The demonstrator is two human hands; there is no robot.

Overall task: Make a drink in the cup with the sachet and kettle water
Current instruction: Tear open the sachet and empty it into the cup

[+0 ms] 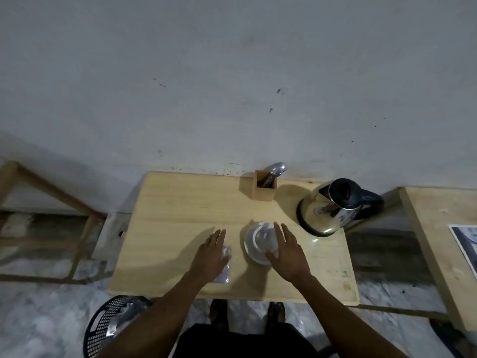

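Note:
A clear glass cup (259, 236) stands on a white saucer (254, 255) in the middle of a small wooden table (167, 215). My right hand (287, 251) hovers flat over the cup's right side, fingers spread, holding nothing. A silvery sachet (225, 266) lies on the table left of the saucer. My left hand (210, 254) is flat over it, fingers apart, covering most of it. A steel kettle (333, 208) with a black lid and handle stands at the back right of the table.
A wooden holder (264, 188) with a metal spoon (276, 170) stands at the table's back edge by the wall. A black mesh basket (111, 324) sits on the floor at front left. A second wooden table (438, 241) is to the right, a wooden frame (51, 192) to the left.

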